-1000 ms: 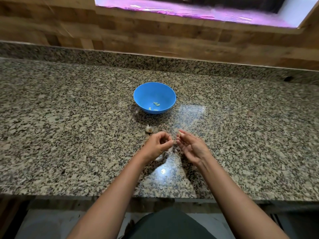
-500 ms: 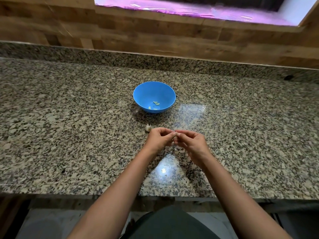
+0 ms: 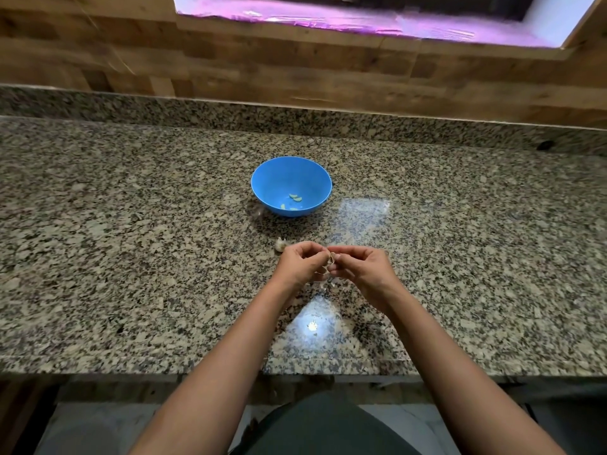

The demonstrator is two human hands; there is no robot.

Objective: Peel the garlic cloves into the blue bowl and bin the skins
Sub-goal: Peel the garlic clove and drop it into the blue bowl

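left hand (image 3: 300,265), right hand (image 3: 363,269) now at clove (image 3: 332,257)

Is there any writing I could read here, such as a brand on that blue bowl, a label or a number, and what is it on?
None: no text can be read anywhere.
The blue bowl is plain, with no mark on the parts that show.
The granite counter and wooden wall carry no print.
The window strip at the top is a pink blur, with nothing legible.
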